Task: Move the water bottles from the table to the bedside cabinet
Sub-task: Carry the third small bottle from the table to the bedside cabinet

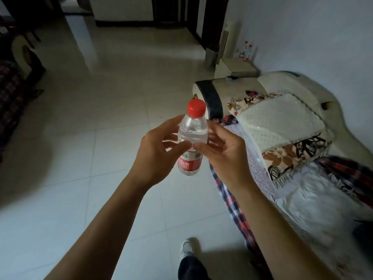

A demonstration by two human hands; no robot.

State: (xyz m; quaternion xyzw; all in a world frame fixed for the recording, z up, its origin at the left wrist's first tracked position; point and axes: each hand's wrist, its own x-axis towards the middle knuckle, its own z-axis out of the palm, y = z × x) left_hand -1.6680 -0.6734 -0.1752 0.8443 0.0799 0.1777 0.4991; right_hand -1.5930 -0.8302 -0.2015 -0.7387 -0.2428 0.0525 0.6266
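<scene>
A clear water bottle (pixel 192 136) with a red cap and a red label is upright in mid-air in front of me, above the tiled floor. My left hand (pixel 159 152) wraps its left side, thumb across the front. My right hand (pixel 224 150) grips its right side, fingertips meeting the left thumb. Far off at the upper right stands a cream bedside cabinet (pixel 238 67) against the wall. On its back edge are two or three small red-capped bottles (pixel 246 50).
A cream sofa or bed (pixel 282 122) with patterned throws and a plaid cloth fills the right side. A tall white unit (pixel 228 37) stands by the cabinet. Dark furniture (pixel 14 81) lines the left edge. Pale floor tiles (pixel 101 98) stretch ahead; my shoe (pixel 187 247) shows below.
</scene>
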